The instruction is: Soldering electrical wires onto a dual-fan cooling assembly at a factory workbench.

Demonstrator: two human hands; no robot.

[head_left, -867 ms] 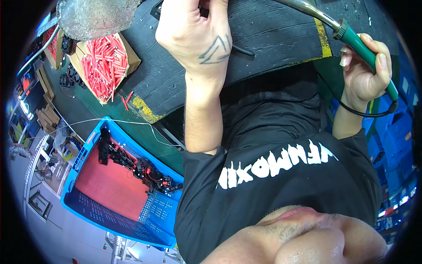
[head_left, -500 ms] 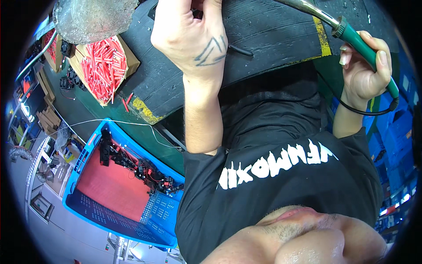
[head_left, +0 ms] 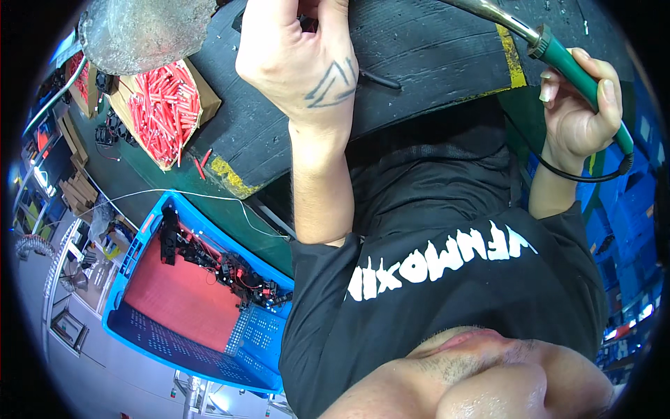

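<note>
My right hand (head_left: 583,115) holds the soldering iron (head_left: 548,49) by its green handle (head_left: 569,73), presumably avoiding heat; my left hand (head_left: 301,66) curls over a black part (head_left: 308,25) (fingertips cropped, can't tell the grip).

Soldering iron (head_left: 558,59): green handle, shiny silver metal stem, black cord (head_left: 599,181) curling from bottom end. Leans slantwise, stem up to left, far end out of sight. Handle sits between thumb and fingers of right hand (head_left: 587,124). Small black part (head_left: 308,25): by left hand (head_left: 300,59) fingers, mostly hidden.
</note>
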